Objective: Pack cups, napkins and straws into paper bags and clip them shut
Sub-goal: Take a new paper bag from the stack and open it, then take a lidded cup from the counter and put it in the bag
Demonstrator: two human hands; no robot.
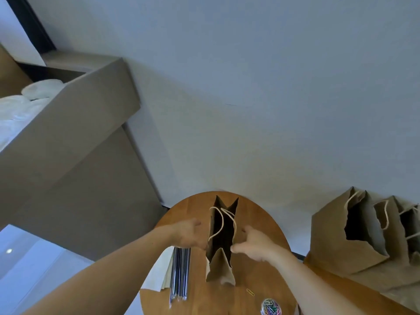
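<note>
We hold a bag (219,272) upright in the middle of the counter (261,214), its mouth open. Our left grip (189,235) cups the bag's left wall with curled fingers; the right grip (254,243) pinches the right rim — thumb at the edge. Straws (179,273) and napkins (166,269) lie to its left, a loose clip (250,292) and a tub of clips (271,306) nearer us. Off right, other bags (336,242) stand open.

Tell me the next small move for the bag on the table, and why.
Probably pull apart the sides of the paper bag: the left hand and right hand hold its walls, its mouth is a narrow slit, and the straws lie beside it, unpacked.
</note>
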